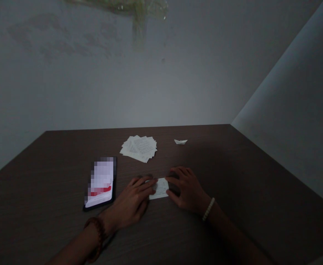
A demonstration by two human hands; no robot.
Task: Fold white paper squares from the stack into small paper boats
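Observation:
A small sheet of printed white paper (160, 188) lies flat on the table between my two hands. My left hand (135, 197) comes over its left side, with fingers and thumb holding that edge down. From the other side, my right hand (187, 187) has its index finger and thumb on the right edge, holding the paper near its corners. The other right fingers curve above the tabletop. Part of the paper's left side is hidden under my left fingers.
Behind my hands a loose pile of printed paper pieces (139, 148) is spread out. A small folded paper boat (181, 142) stands farther right. Left of my hands lies a lit phone (102, 182). The brown table (233, 176) meets a grey wall (161, 92) at its far edge.

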